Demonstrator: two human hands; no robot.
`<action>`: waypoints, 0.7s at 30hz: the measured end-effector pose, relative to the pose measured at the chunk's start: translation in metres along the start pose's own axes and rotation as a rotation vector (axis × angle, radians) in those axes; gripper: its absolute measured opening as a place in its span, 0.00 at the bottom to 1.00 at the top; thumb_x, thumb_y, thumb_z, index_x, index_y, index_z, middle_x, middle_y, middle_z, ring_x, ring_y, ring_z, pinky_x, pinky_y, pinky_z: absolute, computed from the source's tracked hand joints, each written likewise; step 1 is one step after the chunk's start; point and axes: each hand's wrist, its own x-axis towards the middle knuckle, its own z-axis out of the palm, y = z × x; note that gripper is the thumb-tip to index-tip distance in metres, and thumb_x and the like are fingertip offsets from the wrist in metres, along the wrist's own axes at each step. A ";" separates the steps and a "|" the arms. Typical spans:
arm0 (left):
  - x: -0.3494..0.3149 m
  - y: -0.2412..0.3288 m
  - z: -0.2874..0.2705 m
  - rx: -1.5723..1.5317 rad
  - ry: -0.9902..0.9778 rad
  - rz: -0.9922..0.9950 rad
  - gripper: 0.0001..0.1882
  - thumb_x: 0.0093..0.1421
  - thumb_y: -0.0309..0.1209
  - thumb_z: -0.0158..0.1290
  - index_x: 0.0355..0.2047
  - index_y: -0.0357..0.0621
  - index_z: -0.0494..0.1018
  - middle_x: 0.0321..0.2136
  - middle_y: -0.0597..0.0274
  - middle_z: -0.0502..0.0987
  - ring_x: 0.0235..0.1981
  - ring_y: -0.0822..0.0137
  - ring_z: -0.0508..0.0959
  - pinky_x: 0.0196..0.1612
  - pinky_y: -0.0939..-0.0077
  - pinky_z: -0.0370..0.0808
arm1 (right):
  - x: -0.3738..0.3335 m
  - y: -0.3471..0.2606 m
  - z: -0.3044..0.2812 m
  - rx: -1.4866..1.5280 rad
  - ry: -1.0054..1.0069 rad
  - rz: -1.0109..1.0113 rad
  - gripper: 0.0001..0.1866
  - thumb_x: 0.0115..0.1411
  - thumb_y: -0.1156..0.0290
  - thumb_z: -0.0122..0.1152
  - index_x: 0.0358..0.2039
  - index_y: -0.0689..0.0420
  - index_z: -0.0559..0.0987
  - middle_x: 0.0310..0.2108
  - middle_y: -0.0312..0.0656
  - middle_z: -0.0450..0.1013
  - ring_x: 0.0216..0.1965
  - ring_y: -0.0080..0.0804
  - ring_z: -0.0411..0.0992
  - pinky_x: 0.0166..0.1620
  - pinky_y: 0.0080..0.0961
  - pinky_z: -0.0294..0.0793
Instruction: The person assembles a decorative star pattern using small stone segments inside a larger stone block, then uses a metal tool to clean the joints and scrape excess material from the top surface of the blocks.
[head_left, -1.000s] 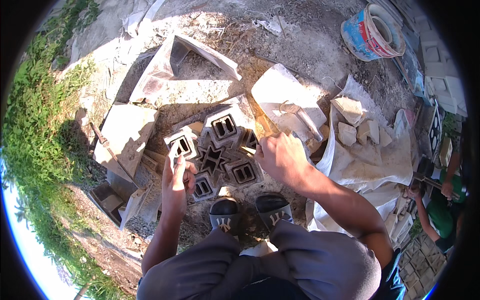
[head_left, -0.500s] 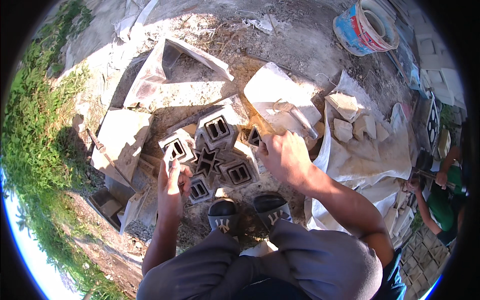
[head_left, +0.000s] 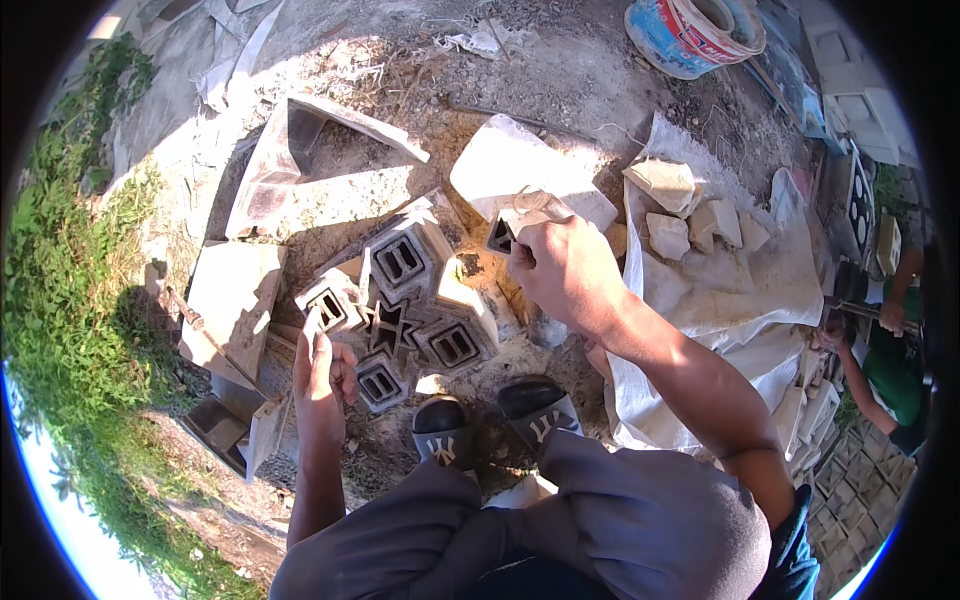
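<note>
A star-shaped grey block (head_left: 450, 345) with several rectangular hollow arms lies on the ground ahead of my feet. My right hand (head_left: 568, 268) is closed on a small hollow block piece (head_left: 500, 236) with a dark opening, beyond the star's right side. The fingers' far sides are hidden. At the star's left arm, my left hand (head_left: 325, 372) has its index finger and thumb raised and other fingers curled; I see nothing in it. Whether its fingertip touches the block is unclear.
An angled mould-like frame (head_left: 275, 190) and flat board (head_left: 232, 300) lie left. A white slab (head_left: 490, 165) is beyond my right hand; stone chunks (head_left: 665, 185) rest on a white sheet (head_left: 740, 290). A bucket (head_left: 690, 40) stands far right. Another person (head_left: 890, 360) works at right.
My right hand has moved away from me, with the small hollow piece raised off its earlier place beside the star. My left hand stays by the left arm. The whole view has shifted slightly.
</note>
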 end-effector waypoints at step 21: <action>-0.012 0.005 0.000 -0.076 0.111 0.074 0.26 0.76 0.40 0.47 0.71 0.51 0.59 0.27 0.67 0.71 0.19 0.81 0.64 0.19 0.84 0.60 | 0.015 0.060 -0.005 0.072 -0.026 0.095 0.09 0.57 0.71 0.64 0.31 0.63 0.86 0.26 0.58 0.78 0.29 0.56 0.80 0.37 0.40 0.80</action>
